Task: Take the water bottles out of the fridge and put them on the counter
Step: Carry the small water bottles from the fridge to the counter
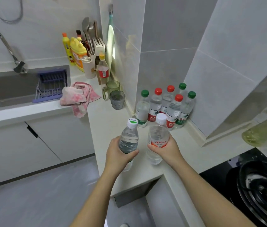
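My left hand (118,154) grips a clear water bottle with a green-and-white cap (129,138), held upright over the counter's front edge. My right hand (165,149) grips a second clear water bottle with a white cap and red label (158,136), also upright over the white counter (106,122). Several water bottles with red and green caps (165,105) stand grouped in the counter's back corner against the tiled wall, just beyond both hands. The fridge is out of view.
Two glass cups (117,99) and a pink cloth (80,97) lie on the counter to the left. Detergent bottles and a utensil holder (86,51) stand farther back. A sink (6,89) with a purple rack is at left; a black stove (260,185) at right.
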Motion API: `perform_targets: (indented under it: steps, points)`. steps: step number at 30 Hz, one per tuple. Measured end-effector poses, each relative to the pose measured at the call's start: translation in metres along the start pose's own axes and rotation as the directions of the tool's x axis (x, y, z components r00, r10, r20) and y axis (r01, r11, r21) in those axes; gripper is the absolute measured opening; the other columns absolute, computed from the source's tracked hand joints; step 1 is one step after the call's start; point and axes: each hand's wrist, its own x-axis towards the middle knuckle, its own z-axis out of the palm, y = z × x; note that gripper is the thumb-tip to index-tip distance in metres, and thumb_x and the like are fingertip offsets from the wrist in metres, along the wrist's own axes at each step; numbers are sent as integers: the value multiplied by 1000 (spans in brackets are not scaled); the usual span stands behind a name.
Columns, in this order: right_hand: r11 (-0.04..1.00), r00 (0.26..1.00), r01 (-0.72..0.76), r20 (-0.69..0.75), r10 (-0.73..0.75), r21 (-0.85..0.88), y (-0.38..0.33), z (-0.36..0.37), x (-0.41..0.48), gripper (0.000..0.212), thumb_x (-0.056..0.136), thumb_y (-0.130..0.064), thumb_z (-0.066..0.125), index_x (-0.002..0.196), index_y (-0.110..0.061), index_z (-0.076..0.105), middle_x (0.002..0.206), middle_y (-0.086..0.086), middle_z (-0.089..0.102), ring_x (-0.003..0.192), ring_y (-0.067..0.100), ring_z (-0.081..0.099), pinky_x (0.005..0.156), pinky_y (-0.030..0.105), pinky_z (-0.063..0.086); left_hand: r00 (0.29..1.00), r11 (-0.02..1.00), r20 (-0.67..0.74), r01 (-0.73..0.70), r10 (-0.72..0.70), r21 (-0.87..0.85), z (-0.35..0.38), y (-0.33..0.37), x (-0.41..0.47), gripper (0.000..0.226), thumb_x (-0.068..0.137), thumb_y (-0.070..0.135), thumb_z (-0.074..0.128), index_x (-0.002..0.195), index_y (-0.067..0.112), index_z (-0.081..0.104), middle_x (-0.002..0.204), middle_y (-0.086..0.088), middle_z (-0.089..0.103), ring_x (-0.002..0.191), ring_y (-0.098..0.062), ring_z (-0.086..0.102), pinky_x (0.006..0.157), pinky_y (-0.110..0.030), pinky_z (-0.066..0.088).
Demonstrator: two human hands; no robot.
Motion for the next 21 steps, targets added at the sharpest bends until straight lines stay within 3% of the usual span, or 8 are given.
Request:
perform_targets:
  steps: [4,7,12,16,21]
  points:
    - [1000,999,-27,-18,27,6,14,-1,16,64,66,-6,87,114,-33,53,105,-15,66,93,-7,63,75,10,47,999,999,12,39,-39,17,13,-10,19,60,61,26,89,111,26,55,105,6,64,94,-11,63,75,-20,45]
    - [999,999,-35,-26,35,13,21,-2,26,70,66,-3,86,121,-28,50,109,-14,64,100,-3,62,75,9,46,999,999,5,52,-52,-8,22,-13,25,55,63,23,89,106,28,55,101,8,64,90,-5,62,70,-12,43]
    - [1000,999,-28,-39,28,13,35,-6,41,71,66,3,84,116,-32,48,108,-14,62,91,-12,61,74,6,46,998,998,-18,58,-58,-39,32,-17,31,59,64,22,89,111,28,53,104,9,62,90,4,59,69,-4,40]
    - [999,999,-28,-28,29,32,45,-6,47,75,65,0,86,122,-31,48,115,-13,62,100,-7,61,81,9,46,998,997,-40,50,-53,-56,40,-21,37,62,63,22,89,112,31,53,109,9,62,95,-4,60,76,-10,41]
    - [999,1000,-12,-24,13,33,50,-6,53,76,65,4,85,124,-29,49,116,-10,62,105,0,61,86,14,48,1000,998,5,19,-18,-54,40,-29,41,65,64,20,88,117,29,51,111,14,59,100,3,58,78,-4,41]
